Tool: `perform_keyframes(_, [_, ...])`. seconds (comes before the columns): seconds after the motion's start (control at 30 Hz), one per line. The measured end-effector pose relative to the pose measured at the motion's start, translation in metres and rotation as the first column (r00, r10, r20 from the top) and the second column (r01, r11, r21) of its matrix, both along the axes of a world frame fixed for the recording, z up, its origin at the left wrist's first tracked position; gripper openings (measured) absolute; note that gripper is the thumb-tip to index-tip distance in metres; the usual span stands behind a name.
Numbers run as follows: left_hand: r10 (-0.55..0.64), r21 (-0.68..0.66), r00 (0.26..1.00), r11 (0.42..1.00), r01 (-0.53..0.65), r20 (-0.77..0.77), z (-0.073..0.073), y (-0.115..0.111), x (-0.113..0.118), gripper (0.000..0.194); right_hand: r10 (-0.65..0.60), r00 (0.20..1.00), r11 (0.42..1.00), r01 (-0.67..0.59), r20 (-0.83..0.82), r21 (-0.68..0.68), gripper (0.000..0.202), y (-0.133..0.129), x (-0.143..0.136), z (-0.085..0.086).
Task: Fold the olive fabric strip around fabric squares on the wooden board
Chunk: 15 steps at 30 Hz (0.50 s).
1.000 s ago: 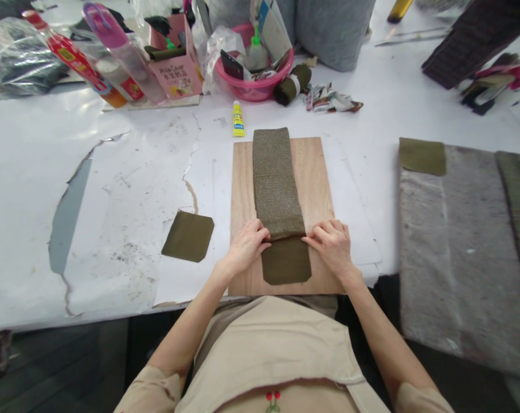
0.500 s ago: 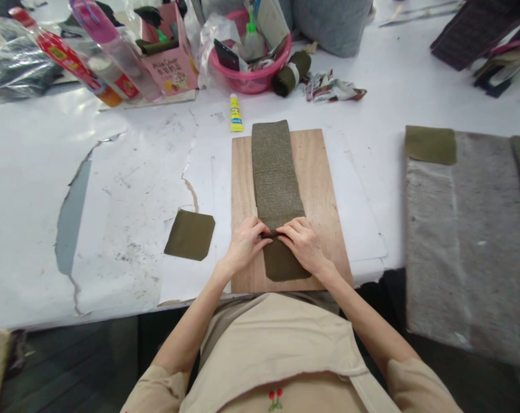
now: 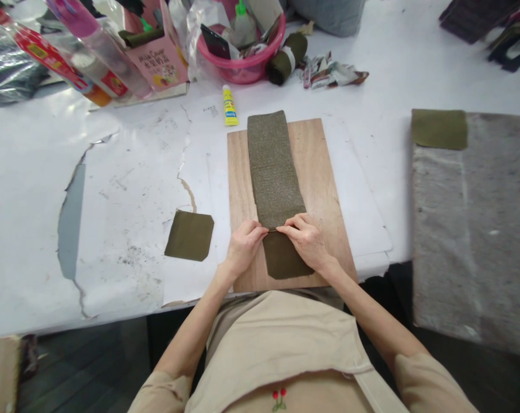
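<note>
A long strip of grey-green ribbed fabric (image 3: 272, 172) lies lengthwise on a wooden board (image 3: 320, 183). At its near end is a smooth olive fabric piece (image 3: 288, 258) with cut corners. My left hand (image 3: 246, 244) pinches the left part of the seam where the two fabrics meet. Opposite it, my right hand (image 3: 303, 238) pinches the same seam, its fingertips a little apart from the left ones. Another olive piece (image 3: 190, 235) lies flat on the table, left of the board.
A yellow tube (image 3: 230, 106) lies beyond the board. Bottles, a pink box (image 3: 160, 63), a pink basket (image 3: 246, 70) and a fabric roll (image 3: 288, 57) line the back. At the right is a grey padded surface (image 3: 444, 229) bearing an olive piece (image 3: 440, 129).
The raised fold between my fingertips now looks flatter and narrower. My fingers remain at the seam. The whole view has shifted slightly.
</note>
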<state>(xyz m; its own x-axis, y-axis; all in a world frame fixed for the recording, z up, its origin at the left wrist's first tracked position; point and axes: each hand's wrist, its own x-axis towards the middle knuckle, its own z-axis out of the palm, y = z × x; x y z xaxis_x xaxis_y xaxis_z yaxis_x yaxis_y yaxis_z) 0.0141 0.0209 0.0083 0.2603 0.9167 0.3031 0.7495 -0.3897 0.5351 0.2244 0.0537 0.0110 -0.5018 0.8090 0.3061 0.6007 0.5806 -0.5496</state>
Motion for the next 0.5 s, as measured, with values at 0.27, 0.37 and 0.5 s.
perform_keyframes(0.27, [-0.057,0.081,0.99,0.994,0.068,-0.131,-0.0079,-0.0053,-0.0046,0.019,0.008,1.0,1.0,-0.008,0.03,0.012,0.025,-0.0004,-0.0002,-0.003])
perform_keyframes(0.37, [-0.072,0.089,0.984,0.992,0.087,-0.163,-0.0068,-0.006,-0.005,0.02,0.002,0.999,1.0,-0.002,0.036,0.009,0.025,-0.0004,-0.0004,-0.003])
perform_keyframes(0.5, [-0.079,0.092,0.982,0.991,0.096,-0.171,-0.0044,-0.0058,-0.0049,0.021,0.033,0.998,0.999,-0.034,0.051,0.003,0.027,0.0,0.0005,-0.0029])
